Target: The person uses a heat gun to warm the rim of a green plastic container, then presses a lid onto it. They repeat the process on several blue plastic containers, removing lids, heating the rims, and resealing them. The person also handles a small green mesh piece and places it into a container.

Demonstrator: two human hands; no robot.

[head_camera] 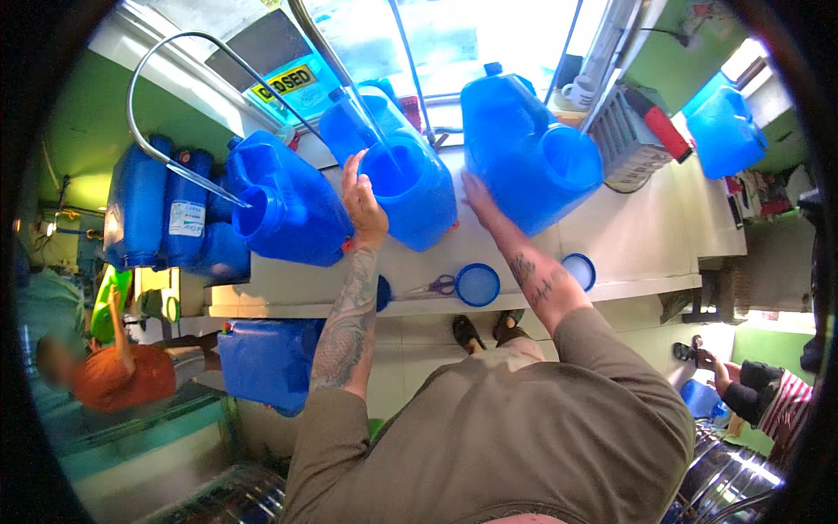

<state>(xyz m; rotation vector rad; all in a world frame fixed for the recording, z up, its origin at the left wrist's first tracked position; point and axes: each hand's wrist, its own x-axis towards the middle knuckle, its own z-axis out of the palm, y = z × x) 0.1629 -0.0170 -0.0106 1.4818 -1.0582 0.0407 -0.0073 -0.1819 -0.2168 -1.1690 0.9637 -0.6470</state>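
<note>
Three blue plastic water jugs stand on the white counter (628, 236) before me. My left hand (364, 206) is held flat, fingers extended, against the left side of the middle jug (419, 219), beside its wide mouth. My right hand (476, 195) is at the lower left side of the right jug (507, 150), its fingertips partly hidden. A clear stream or tube runs down into the middle jug's mouth. The left jug (304, 216) has a curved metal spout (131, 98) with its end at the wide opening.
Round blue-rimmed lids (477, 285) and purple-handled scissors (440, 285) lie along the counter's front edge. More blue jugs (137, 203) stand at the left. A grey crate (628, 141) and a white mug (580, 92) sit at the right. Other people are at both sides.
</note>
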